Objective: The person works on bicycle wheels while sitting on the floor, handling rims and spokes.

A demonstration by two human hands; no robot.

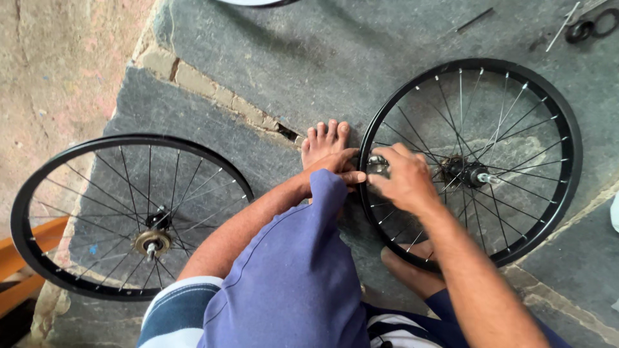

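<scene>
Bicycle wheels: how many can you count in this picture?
3. One wheel lies at left, one wheel lies at right under both hands, and a third's edge shows at the top.

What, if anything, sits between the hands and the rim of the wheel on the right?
Nothing visible. Both the left hand and the right hand are already at the black rim of the right wheel, at its left edge, around a small silvery tool.

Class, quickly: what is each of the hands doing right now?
Left hand: fingers closed on the black wheel rim.
Right hand: curled over a small metal tool at the rim.
</scene>
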